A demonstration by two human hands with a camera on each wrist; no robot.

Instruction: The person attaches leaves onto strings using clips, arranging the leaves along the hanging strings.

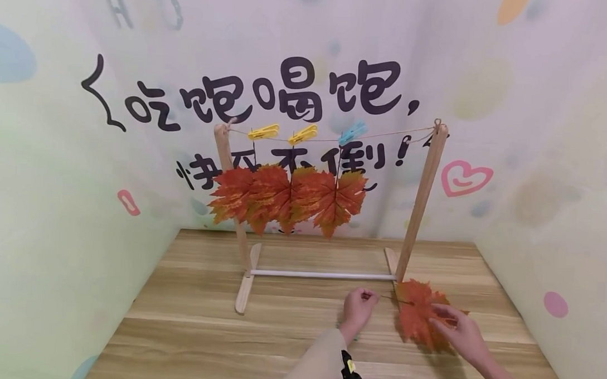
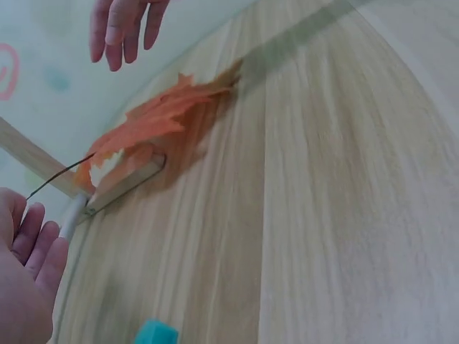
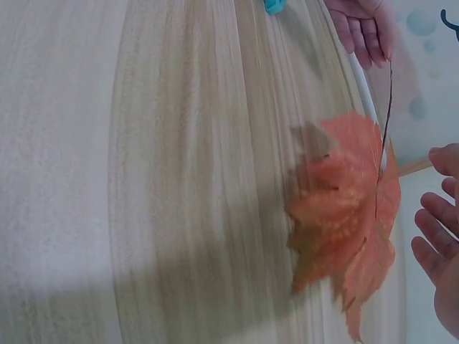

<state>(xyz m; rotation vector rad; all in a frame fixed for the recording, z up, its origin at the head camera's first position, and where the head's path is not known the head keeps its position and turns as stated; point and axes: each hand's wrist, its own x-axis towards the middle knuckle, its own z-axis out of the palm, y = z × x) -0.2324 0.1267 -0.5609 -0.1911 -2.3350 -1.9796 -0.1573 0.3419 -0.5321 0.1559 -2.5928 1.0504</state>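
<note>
My left hand point(image 1: 359, 311) pinches the thin dark stem of an orange-red maple leaf point(image 1: 419, 313) low over the right front of the table. In the left wrist view the leaf point(image 2: 161, 118) tilts above the wood and casts a shadow. Beside the leaf hovers my right hand point(image 1: 461, 334); the right wrist view shows its fingers point(image 3: 434, 222) relaxed and apart from the leaf point(image 3: 344, 208). Three similar leaves point(image 1: 335, 199) hang by their stems from a string, under two yellow clothespins point(image 1: 302, 135) and a blue clothespin point(image 1: 352, 133).
The string runs between two upright wooden posts point(image 1: 423, 199), joined below by a white rod point(image 1: 323, 275) and standing on flat wooden feet point(image 1: 244, 293). A teal piece point(image 2: 156, 332) lies on the table near my left wrist. A printed backdrop point(image 1: 309, 33) rises behind the table.
</note>
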